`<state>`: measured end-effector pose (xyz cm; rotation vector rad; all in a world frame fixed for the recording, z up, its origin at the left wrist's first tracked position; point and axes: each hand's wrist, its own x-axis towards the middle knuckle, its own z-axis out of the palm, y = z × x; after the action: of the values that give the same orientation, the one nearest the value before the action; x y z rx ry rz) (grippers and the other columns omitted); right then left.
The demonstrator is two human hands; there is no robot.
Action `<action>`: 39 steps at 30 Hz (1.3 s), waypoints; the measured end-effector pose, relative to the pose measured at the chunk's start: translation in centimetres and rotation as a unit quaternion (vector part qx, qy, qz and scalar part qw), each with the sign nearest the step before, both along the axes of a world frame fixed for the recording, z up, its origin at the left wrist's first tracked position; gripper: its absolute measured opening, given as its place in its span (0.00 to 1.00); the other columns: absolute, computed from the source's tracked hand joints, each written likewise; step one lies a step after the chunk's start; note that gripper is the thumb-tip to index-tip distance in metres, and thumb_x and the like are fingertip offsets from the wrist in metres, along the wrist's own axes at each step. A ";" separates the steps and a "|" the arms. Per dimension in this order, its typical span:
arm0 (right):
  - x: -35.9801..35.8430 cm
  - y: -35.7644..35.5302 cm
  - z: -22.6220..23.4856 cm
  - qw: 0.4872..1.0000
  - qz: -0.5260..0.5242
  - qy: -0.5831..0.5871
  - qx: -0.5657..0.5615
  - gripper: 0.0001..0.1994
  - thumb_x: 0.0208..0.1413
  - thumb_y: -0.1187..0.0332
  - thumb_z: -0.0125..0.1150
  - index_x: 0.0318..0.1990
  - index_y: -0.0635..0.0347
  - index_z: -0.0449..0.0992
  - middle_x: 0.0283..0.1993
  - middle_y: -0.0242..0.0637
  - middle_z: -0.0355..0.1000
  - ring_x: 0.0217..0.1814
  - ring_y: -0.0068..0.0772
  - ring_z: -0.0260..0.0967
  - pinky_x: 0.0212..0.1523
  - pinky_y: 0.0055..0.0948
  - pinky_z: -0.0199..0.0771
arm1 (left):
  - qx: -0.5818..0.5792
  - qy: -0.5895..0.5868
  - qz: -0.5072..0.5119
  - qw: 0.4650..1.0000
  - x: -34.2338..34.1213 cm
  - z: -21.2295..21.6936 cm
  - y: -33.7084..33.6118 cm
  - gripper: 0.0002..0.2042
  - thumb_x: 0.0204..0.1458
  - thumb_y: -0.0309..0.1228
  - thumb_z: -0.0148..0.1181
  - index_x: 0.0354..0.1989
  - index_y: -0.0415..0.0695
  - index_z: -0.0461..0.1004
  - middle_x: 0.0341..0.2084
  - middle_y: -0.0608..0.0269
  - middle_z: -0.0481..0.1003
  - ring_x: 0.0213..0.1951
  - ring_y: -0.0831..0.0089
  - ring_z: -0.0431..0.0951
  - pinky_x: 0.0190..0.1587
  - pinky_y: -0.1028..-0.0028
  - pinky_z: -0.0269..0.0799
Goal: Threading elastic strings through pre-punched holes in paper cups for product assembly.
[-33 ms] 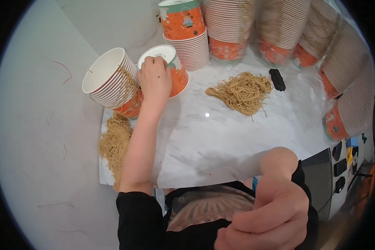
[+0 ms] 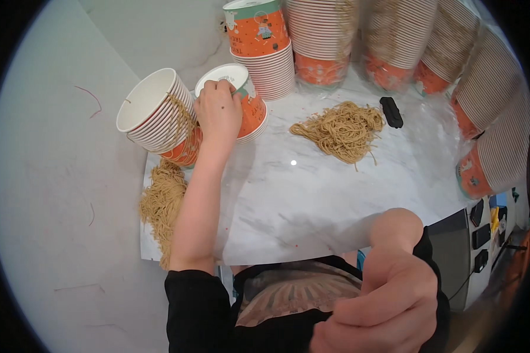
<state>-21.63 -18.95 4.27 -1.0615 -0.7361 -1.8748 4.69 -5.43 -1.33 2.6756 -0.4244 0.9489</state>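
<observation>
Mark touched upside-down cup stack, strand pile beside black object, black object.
Cup stack (image 2: 253, 117): head view, orange side.
Strand pile (image 2: 344, 132): head view, middle of heap.
Black object (image 2: 392, 113): head view, upper face.

The left hand (image 2: 219, 115) hides part of the upturned cup (image 2: 253, 112), and its fingertips are bent out of sight. The left forearm (image 2: 197, 206) covers one side of the string pile (image 2: 159, 194) and some of the leaning stack (image 2: 159, 120). The right hand (image 2: 388, 294) is blurred and cut by the lower edge; its curled fingers (mostly out of sight) leave unclear whether they hold anything. Two tall stacks, one in the middle (image 2: 323, 41) and its neighbour (image 2: 400, 41), run past the top edge. Clear plastic (image 2: 424, 141) blurs the rightmost stack (image 2: 500, 150). The dark gadgets (image 2: 481, 236) are too small to identify.
</observation>
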 end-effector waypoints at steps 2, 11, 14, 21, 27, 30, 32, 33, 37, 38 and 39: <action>1.3 -3.6 2.5 0.979 0.118 -0.026 -0.166 0.04 0.42 0.72 0.69 0.23 0.55 0.78 0.22 0.30 0.68 0.23 0.27 0.64 0.29 0.29 0.73 | -0.018 0.014 0.007 1.000 0.5 0.1 -0.3 0.08 0.54 0.30 0.66 0.39 0.42 0.77 0.40 0.55 0.74 0.47 0.54 0.76 0.51 0.54 0.69; 15.3 -4.6 -11.6 0.842 0.016 0.363 -0.399 0.15 0.48 0.72 0.63 0.45 0.60 0.76 0.39 0.35 0.69 0.40 0.40 0.71 0.36 0.34 0.71 | -0.101 -0.008 -0.030 0.994 -0.6 1.7 -0.1 0.10 0.56 0.31 0.64 0.40 0.39 0.75 0.40 0.51 0.75 0.42 0.50 0.77 0.47 0.53 0.68; 17.7 -4.5 -13.8 0.819 -0.032 0.403 -0.407 0.17 0.48 0.73 0.63 0.48 0.62 0.75 0.48 0.40 0.68 0.49 0.41 0.69 0.46 0.36 0.71 | -0.112 -0.015 -0.061 0.992 -2.1 2.3 -0.4 0.10 0.57 0.31 0.63 0.39 0.36 0.75 0.40 0.48 0.75 0.41 0.50 0.78 0.46 0.56 0.71; 18.0 -4.5 -16.0 0.820 -0.063 0.392 -0.413 0.16 0.49 0.74 0.61 0.47 0.64 0.74 0.49 0.40 0.68 0.51 0.41 0.69 0.50 0.39 0.71 | -0.168 0.071 -0.091 0.979 -4.2 3.6 -1.2 0.10 0.58 0.30 0.63 0.38 0.34 0.74 0.39 0.46 0.74 0.42 0.52 0.80 0.45 0.60 0.75; 18.7 -4.7 -17.6 0.809 -0.068 0.385 -0.439 0.15 0.45 0.73 0.60 0.43 0.64 0.74 0.46 0.39 0.67 0.49 0.39 0.69 0.48 0.35 0.73 | -0.143 0.056 -0.103 0.983 -4.4 2.7 -1.5 0.09 0.57 0.28 0.63 0.37 0.34 0.74 0.38 0.48 0.74 0.40 0.53 0.79 0.44 0.60 0.75; 19.3 -4.7 -18.1 0.794 -0.058 0.395 -0.458 0.13 0.45 0.73 0.60 0.40 0.64 0.73 0.44 0.38 0.67 0.48 0.38 0.69 0.48 0.32 0.74 | -0.139 0.072 -0.120 0.980 -4.6 2.4 -1.9 0.08 0.57 0.27 0.63 0.36 0.34 0.73 0.38 0.48 0.74 0.40 0.53 0.79 0.46 0.60 0.75; 19.5 -4.4 -18.3 0.774 -0.045 0.406 -0.485 0.12 0.46 0.72 0.59 0.40 0.64 0.72 0.43 0.38 0.66 0.48 0.37 0.68 0.48 0.32 0.74 | -0.145 0.077 -0.141 0.976 -4.5 2.1 -1.6 0.07 0.57 0.26 0.62 0.37 0.34 0.73 0.39 0.47 0.75 0.41 0.51 0.79 0.45 0.59 0.74; 19.5 -4.3 -18.3 0.773 -0.044 0.408 -0.484 0.12 0.46 0.72 0.59 0.40 0.64 0.72 0.43 0.38 0.66 0.48 0.37 0.68 0.48 0.32 0.74 | -0.144 0.080 -0.141 0.976 -4.3 2.1 -1.6 0.07 0.57 0.26 0.62 0.37 0.34 0.73 0.39 0.47 0.75 0.41 0.51 0.79 0.45 0.59 0.74; 19.8 -4.2 -18.6 0.765 -0.010 0.413 -0.494 0.11 0.47 0.72 0.59 0.40 0.65 0.72 0.44 0.38 0.67 0.49 0.38 0.69 0.49 0.33 0.74 | -0.115 0.073 -0.158 0.978 -4.4 2.1 -1.9 0.07 0.57 0.25 0.61 0.38 0.34 0.73 0.40 0.46 0.77 0.41 0.49 0.79 0.44 0.57 0.74; 19.8 -4.2 -18.7 0.756 -0.005 0.421 -0.500 0.11 0.48 0.73 0.59 0.40 0.65 0.72 0.44 0.38 0.67 0.49 0.38 0.69 0.50 0.34 0.74 | -0.108 0.079 -0.158 0.978 -4.5 2.2 -2.2 0.07 0.57 0.25 0.61 0.39 0.33 0.73 0.40 0.46 0.77 0.41 0.49 0.80 0.43 0.57 0.74; 19.6 -4.1 -18.6 0.754 -0.002 0.423 -0.502 0.11 0.48 0.73 0.59 0.40 0.65 0.72 0.44 0.38 0.67 0.49 0.38 0.69 0.50 0.34 0.74 | -0.110 0.082 -0.156 0.978 -4.7 2.4 -2.1 0.07 0.57 0.25 0.61 0.39 0.33 0.73 0.40 0.46 0.77 0.41 0.49 0.80 0.43 0.57 0.74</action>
<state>-2.02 -23.02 -14.37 -2.3341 -1.1538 -0.6566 0.04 -7.57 1.07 2.3733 -0.6389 0.6372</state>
